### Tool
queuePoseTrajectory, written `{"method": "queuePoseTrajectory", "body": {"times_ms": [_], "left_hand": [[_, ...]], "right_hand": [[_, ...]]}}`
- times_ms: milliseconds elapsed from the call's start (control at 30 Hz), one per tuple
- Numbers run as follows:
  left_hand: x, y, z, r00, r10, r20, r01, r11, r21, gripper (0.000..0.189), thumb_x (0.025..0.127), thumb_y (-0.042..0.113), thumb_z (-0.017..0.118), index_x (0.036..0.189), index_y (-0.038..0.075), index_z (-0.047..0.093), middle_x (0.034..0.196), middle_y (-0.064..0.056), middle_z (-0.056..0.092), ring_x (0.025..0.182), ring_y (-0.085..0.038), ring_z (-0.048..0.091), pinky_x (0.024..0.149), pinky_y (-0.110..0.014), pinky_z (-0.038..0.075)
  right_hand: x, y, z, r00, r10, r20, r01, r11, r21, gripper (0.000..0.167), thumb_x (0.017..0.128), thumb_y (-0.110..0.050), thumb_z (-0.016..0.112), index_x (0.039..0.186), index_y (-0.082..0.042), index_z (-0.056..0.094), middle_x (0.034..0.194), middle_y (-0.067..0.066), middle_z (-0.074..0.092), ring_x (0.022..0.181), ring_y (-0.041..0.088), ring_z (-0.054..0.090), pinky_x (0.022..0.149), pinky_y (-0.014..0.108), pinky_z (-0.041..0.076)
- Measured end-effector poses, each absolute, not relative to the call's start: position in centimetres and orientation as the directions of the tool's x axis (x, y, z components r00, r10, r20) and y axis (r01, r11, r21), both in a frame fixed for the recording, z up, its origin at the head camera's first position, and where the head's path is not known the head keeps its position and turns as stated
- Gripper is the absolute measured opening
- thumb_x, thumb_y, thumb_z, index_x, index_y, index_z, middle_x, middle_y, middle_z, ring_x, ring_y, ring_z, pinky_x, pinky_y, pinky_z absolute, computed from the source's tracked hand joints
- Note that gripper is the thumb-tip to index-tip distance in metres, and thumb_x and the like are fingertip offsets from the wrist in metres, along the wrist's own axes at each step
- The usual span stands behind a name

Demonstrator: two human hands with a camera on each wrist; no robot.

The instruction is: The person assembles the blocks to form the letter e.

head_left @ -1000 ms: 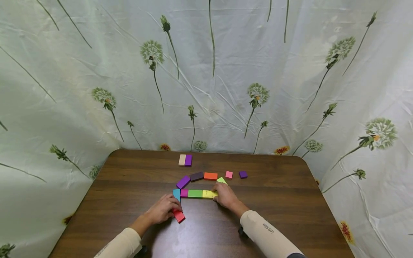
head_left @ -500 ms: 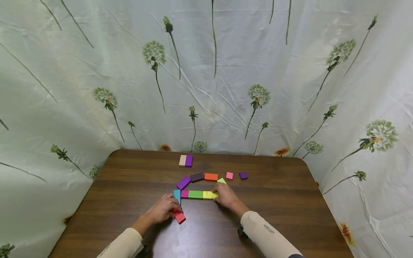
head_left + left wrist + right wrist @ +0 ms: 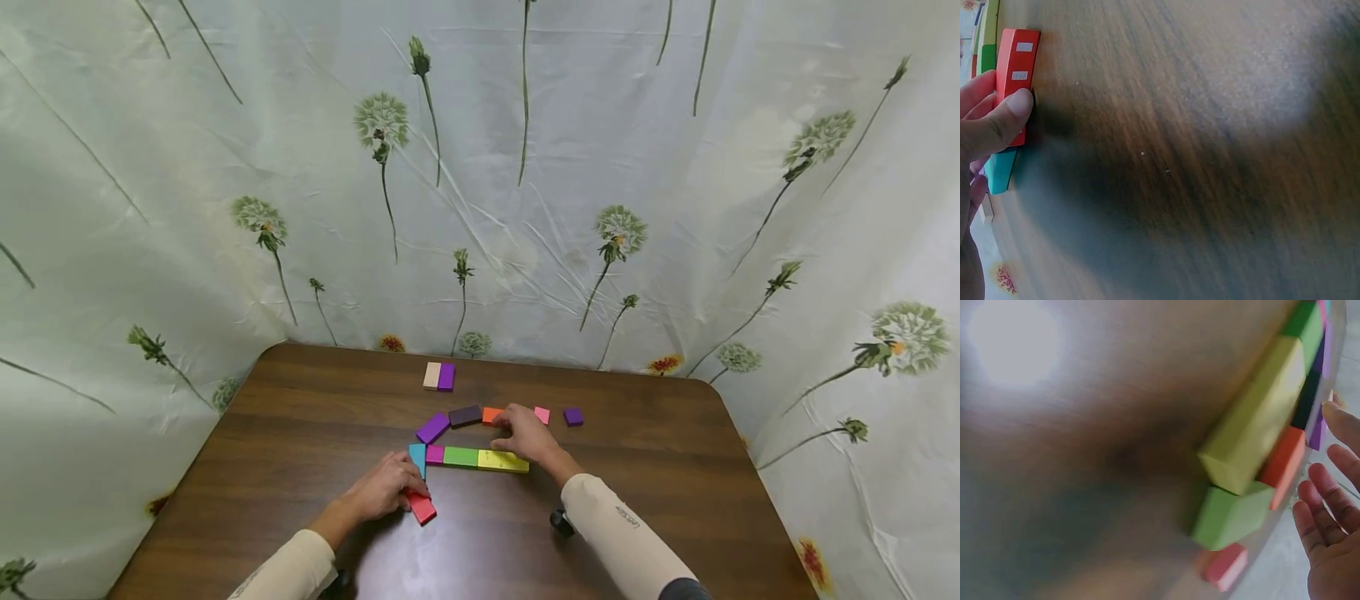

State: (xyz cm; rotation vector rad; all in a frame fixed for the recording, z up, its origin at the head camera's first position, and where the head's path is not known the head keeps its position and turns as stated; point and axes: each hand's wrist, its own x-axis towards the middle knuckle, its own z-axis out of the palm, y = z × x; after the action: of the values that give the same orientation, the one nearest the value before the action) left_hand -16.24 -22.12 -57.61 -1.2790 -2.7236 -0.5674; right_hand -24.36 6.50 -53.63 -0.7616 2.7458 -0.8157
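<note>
My left hand (image 3: 382,486) pinches a red block (image 3: 422,509) between thumb and fingers at the front of a row of blocks. In the left wrist view the red block (image 3: 1017,62) meets a teal block (image 3: 1001,170). My right hand (image 3: 523,432) hovers over the right part of the arrangement, holding nothing. Its fingers are loosely extended in the right wrist view, past an orange block (image 3: 1284,464). A light green block (image 3: 1232,515) lies against the end of a yellow block (image 3: 1254,419); my right hand hides it in the head view.
Magenta (image 3: 435,454) and green (image 3: 461,457) blocks continue the straight row. Purple (image 3: 433,427) and dark (image 3: 466,416) blocks curve behind it. Pink (image 3: 542,414) and purple (image 3: 573,417) pieces lie right; beige (image 3: 432,375) and violet (image 3: 446,377) ones stand near the table's back edge.
My right hand has let go of the yellow and light green blocks and moved up and back, uncovering the yellow block's end. The left hand still holds the red block. The view has shifted slightly.
</note>
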Motion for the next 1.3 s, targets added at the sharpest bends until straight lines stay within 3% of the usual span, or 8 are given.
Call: {"method": "queuePoseTrajectory", "body": {"times_ms": [300, 600, 1033, 1300], "left_hand": [[-15.7, -21.5, -57.6, -0.579, 0.763, 0.286, 0.812, 0.509, 0.286, 0.029, 0.060, 0.011, 0.084, 0.087, 0.020, 0.077, 0.084, 0.014, 0.069, 0.082, -0.006, 0.050, 0.071, -0.023, 0.034], [-14.9, -20.3, -57.5, -0.539, 0.791, 0.291, 0.841, 0.481, 0.249, 0.028, 0.061, 0.018, 0.084, 0.088, 0.023, 0.077, 0.085, 0.016, 0.067, 0.083, -0.005, 0.049, 0.071, -0.020, 0.035], [-15.6, -20.9, -57.6, -0.541, 0.778, 0.319, 0.840, 0.481, 0.253, 0.027, 0.063, 0.023, 0.083, 0.089, 0.024, 0.078, 0.085, 0.018, 0.066, 0.084, -0.004, 0.049, 0.071, -0.017, 0.033], [-17.2, -22.3, -58.0, -0.520, 0.773, 0.364, 0.854, 0.471, 0.221, 0.032, 0.054, 0.016, 0.086, 0.085, 0.021, 0.078, 0.081, 0.014, 0.068, 0.078, -0.005, 0.050, 0.069, -0.018, 0.034]], "right_hand": [[-29.6, 2.5, -53.5, -0.861, -0.505, -0.060, -0.359, 0.687, -0.631, 0.044, 0.079, -0.015, 0.080, 0.118, 0.000, 0.065, 0.114, 0.014, 0.062, 0.105, 0.029, 0.058, 0.090, 0.043, 0.047], [-32.4, -0.2, -55.3, -0.913, -0.402, -0.067, -0.263, 0.708, -0.655, 0.069, 0.068, -0.012, 0.087, 0.128, 0.001, 0.057, 0.129, 0.019, 0.055, 0.123, 0.035, 0.047, 0.104, 0.044, 0.037], [-33.8, -2.4, -55.3, -0.907, -0.407, -0.106, -0.284, 0.777, -0.562, 0.065, 0.068, -0.016, 0.087, 0.125, -0.001, 0.059, 0.121, 0.018, 0.054, 0.111, 0.032, 0.052, 0.096, 0.042, 0.042], [-34.1, -2.1, -53.7, -0.874, -0.477, -0.095, -0.334, 0.731, -0.595, 0.061, 0.070, -0.015, 0.084, 0.124, 0.000, 0.061, 0.117, 0.017, 0.056, 0.099, 0.027, 0.055, 0.083, 0.036, 0.048]]}}
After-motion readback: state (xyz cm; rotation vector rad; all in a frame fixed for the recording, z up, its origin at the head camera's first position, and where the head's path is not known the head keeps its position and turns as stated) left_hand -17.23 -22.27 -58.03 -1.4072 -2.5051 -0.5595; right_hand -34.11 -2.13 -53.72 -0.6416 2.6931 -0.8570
